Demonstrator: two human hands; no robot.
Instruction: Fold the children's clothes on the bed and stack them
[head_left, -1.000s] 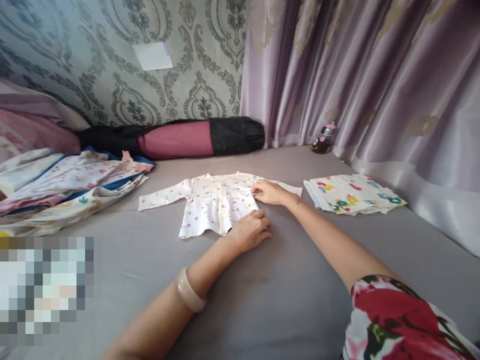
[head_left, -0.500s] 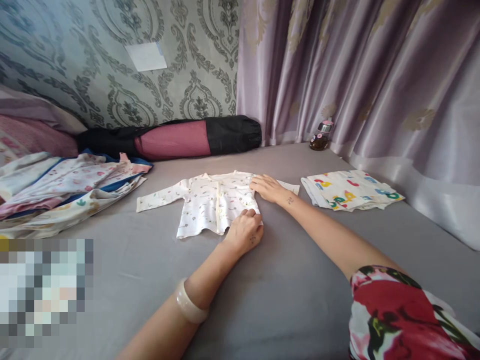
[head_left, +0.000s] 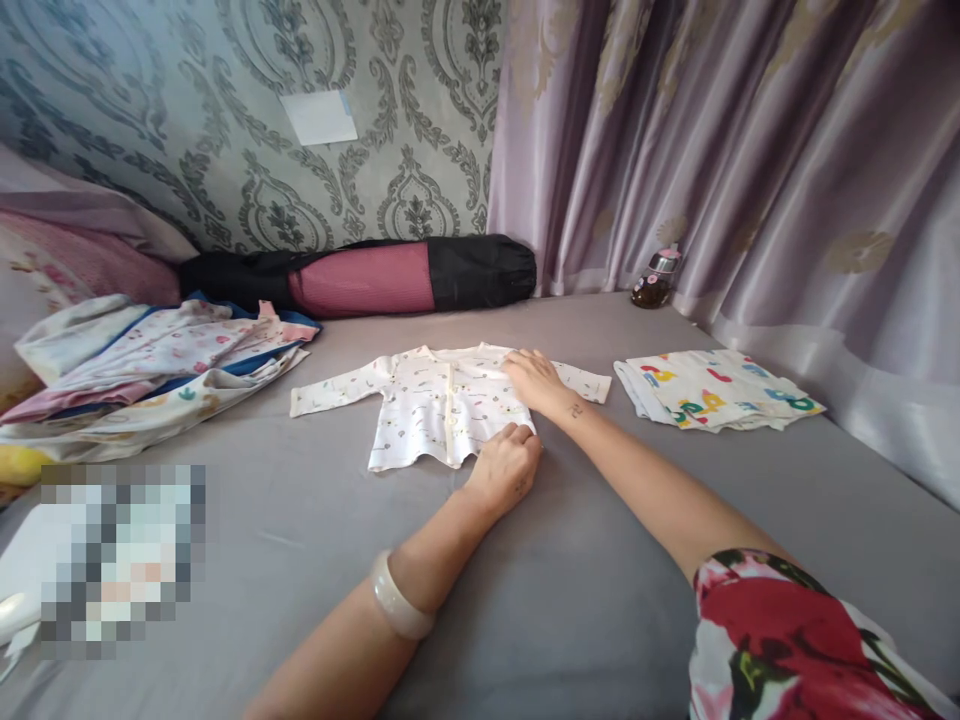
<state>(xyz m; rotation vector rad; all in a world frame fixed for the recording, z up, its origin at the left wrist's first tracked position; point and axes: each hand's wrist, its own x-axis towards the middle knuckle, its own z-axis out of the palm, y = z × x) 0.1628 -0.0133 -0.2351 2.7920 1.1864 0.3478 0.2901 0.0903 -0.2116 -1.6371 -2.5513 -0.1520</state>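
A white baby shirt (head_left: 420,405) with small prints and a cream button placket lies spread flat on the grey bed sheet, sleeves out to both sides. My left hand (head_left: 506,468), with a pale bangle on the forearm, has its fingers curled closed on the shirt's lower right hem corner. Higher up the same side, my right hand (head_left: 534,380) bends its fingers onto the fabric below the right shoulder, near the sleeve. Its fingertips are partly hidden, but they look closed on the cloth.
A loose pile of baby clothes (head_left: 180,350) lies at the left. To the right is a folded cloth (head_left: 720,385) with colourful prints. A black and pink rolled bag (head_left: 367,278) lines the wall, and a small bottle (head_left: 655,280) stands by the curtain (head_left: 600,150).
The view has shifted slightly, so everything sits a little further right. My right hand has turned slightly on the shirt; my left hand stays at the hem corner.
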